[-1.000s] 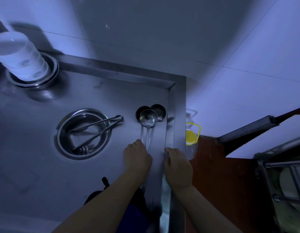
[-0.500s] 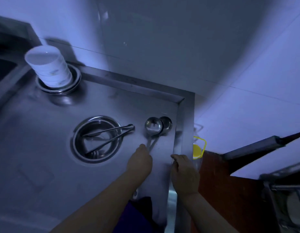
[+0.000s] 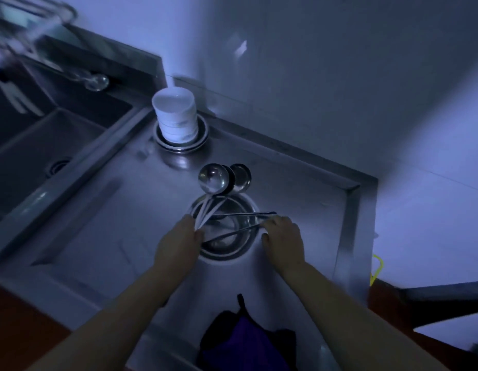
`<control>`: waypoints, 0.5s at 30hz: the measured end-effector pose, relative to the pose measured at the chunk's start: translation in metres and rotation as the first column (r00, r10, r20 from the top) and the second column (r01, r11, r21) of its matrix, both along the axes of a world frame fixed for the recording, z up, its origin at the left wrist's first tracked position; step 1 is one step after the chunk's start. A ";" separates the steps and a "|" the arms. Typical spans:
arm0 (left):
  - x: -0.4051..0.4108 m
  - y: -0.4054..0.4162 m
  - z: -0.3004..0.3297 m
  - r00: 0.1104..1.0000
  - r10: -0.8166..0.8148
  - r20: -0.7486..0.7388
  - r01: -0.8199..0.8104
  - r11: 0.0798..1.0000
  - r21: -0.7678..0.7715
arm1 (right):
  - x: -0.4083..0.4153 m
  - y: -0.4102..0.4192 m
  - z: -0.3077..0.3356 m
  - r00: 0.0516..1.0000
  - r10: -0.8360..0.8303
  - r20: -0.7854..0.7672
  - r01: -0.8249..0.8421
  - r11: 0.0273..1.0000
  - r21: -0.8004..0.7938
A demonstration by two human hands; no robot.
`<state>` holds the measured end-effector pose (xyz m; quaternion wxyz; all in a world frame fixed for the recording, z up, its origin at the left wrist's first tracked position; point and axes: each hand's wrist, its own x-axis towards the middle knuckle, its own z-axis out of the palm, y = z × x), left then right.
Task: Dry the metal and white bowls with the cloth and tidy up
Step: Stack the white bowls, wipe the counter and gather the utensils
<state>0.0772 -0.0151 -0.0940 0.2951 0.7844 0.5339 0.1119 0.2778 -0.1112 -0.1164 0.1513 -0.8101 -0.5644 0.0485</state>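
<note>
At the far left a sink basin is sunk beside the steel bench, and white bowls are stacked in a metal bowl. Three ladles are held by their handles in the left hand's closed grip. Tongs across the near metal bowl are touched by the right hand's loosely bent fingers; whether they are grasped cannot be told.

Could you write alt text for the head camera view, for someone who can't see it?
Seen from above in dim light, a left hand holds ladles by their handles over a metal bowl containing tongs, which the right hand touches. Stacked white bowls stand behind.
</note>
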 end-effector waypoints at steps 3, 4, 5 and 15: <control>-0.040 0.024 -0.007 0.995 0.068 -0.073 -0.068 0.998 0.011 | -0.007 0.034 -0.017 0.987 0.082 0.139 -0.064 0.990 -0.126; -0.053 0.032 -0.010 0.992 0.086 -0.093 -0.085 0.996 0.006 | -0.007 0.042 -0.023 0.980 0.099 0.171 -0.068 0.982 -0.178; -0.064 0.039 -0.013 0.989 0.101 -0.112 -0.102 0.995 -0.002 | -0.007 0.049 -0.028 0.971 0.121 0.207 -0.069 0.967 -0.243; -0.144 0.098 -0.035 0.963 0.109 -0.245 -0.131 0.988 -0.077 | -0.020 0.053 -0.020 0.874 0.180 0.450 0.024 0.912 -0.411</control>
